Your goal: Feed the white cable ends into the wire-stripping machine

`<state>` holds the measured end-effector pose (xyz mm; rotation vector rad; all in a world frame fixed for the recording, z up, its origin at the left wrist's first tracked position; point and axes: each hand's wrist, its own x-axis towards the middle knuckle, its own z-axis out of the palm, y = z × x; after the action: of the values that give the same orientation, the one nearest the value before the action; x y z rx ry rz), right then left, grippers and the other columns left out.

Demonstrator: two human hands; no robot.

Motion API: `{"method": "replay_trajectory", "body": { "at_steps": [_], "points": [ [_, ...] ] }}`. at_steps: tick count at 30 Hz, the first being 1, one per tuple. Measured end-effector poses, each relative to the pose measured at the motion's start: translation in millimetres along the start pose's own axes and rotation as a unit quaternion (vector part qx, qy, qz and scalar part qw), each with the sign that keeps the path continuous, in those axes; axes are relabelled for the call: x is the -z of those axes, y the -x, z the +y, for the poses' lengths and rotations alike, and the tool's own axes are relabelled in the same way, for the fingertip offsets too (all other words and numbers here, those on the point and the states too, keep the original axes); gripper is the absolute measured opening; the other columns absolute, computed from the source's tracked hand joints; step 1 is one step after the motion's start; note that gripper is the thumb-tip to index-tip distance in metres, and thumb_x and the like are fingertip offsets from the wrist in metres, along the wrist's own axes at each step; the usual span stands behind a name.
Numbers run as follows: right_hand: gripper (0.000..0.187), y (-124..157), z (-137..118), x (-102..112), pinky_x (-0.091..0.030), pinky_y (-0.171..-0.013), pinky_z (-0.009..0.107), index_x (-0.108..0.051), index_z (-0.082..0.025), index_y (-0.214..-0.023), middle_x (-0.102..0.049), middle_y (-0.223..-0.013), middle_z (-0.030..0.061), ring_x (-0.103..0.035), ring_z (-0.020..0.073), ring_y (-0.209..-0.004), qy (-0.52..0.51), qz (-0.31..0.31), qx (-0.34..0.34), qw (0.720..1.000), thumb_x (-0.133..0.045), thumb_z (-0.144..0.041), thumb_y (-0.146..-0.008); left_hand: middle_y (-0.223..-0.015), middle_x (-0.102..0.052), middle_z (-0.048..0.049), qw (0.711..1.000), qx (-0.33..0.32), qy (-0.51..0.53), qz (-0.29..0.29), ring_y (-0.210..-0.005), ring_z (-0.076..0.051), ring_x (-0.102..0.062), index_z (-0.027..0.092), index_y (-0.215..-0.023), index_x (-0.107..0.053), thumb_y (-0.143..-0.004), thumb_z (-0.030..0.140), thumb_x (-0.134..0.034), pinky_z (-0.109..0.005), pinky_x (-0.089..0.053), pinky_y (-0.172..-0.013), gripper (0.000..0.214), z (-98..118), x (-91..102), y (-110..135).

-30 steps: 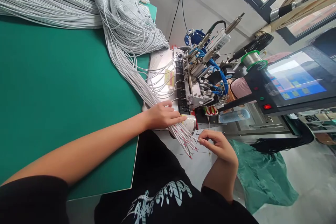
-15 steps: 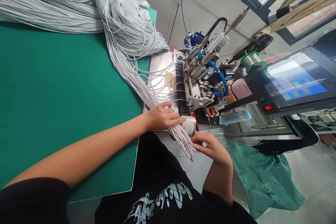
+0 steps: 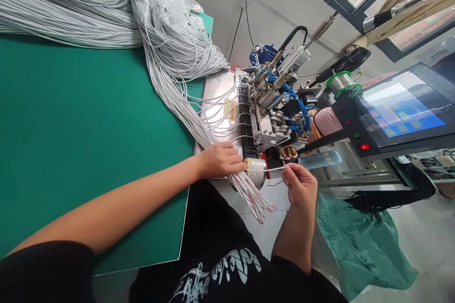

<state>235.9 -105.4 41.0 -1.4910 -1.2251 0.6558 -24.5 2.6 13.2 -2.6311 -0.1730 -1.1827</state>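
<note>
1. Now the right hand pinches one white cable near its tip between thumb and forefinger, well to the right of the tabletop's right edge.
2. Half a second ago these fingertips were down among the bundle's loose ends; they have since risen with this strand, so it stands singled out, stretched almost straight between the hands.
3. The left hand has hardly shifted: its fingers are curled down over the cable bundle, palm downward, just past the right edge of the tabletop. This grip seems to steady the rest while one strand is drawn aside.
4. Below the left fingers the loose ends fan out, their tips reddish, pointing toward the floor. The lone cable passes in front of a pale cylinder.
5. Upward, the bundle crosses the tabletop's right edge and runs back to a cable pile along the far edge, reaching near the far right corner.
6. Beside that right edge, several cables lie across a metal plate to a black strip on the machine.
</note>
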Motion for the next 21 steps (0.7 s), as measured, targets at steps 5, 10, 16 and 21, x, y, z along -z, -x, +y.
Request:
{"method": "replay_trajectory", "body": {
  "at_steps": [5,10,16,21],
  "points": [
    [0.025,-7.4,-0.4,-19.5,-0.027,-0.041,0.023,-0.064,-0.017,-0.09,-0.057,-0.067,0.0027,-0.037,0.0091,-0.046,-0.031,0.044,0.005,0.999,-0.067,-0.041,-0.082,-0.06,-0.052,0.0043,1.0,0.0,-0.009,0.002,-0.058,-0.011,-0.05,0.021,-0.089,-0.058,-0.094,0.018,-0.047,-0.027,-0.038,-0.065,0.013,0.4,0.5,0.5],
    [0.025,-11.3,1.5,-24.4,-0.028,-0.04,0.023,-0.065,-0.018,-0.088,-0.059,-0.068,0.0022,-0.039,0.0087,-0.045,-0.045,0.004,-0.015,0.999,-0.067,-0.042,-0.082,-0.054,-0.049,0.008,1.0,-0.009,-0.02,0.012,-0.053,-0.009,-0.046,0.027,-0.109,-0.058,-0.092,0.011,-0.047,-0.026,-0.039,-0.064,0.025,-0.2,2.1,2.3],
    [0.028,-21.7,4.8,-31.6,-0.026,-0.038,0.022,-0.065,-0.018,-0.089,-0.056,-0.065,0.0013,-0.036,0.0081,-0.044,-0.048,-0.024,-0.016,0.998,-0.066,-0.045,-0.082,-0.055,-0.051,0.0049,0.999,0.016,-0.023,0.027,-0.058,-0.011,-0.049,0.02,-0.086,-0.061,-0.095,0.021,-0.048,-0.028,-0.041,-0.068,0.016,2.3,4.9,0.0],
    [0.034,-29.0,9.6,-40.3,-0.024,-0.039,0.023,-0.064,-0.017,-0.095,-0.058,-0.069,0.0019,-0.036,0.0083,-0.045,-0.015,-0.021,-0.009,1.0,-0.063,-0.049,-0.084,-0.066,-0.061,0.0007,0.996,0.065,-0.055,-0.009,-0.065,-0.013,-0.053,0.017,-0.085,-0.06,-0.094,0.013,-0.045,-0.029,-0.041,-0.073,0.018,2.1,3.2,1.5]
  ]
}}
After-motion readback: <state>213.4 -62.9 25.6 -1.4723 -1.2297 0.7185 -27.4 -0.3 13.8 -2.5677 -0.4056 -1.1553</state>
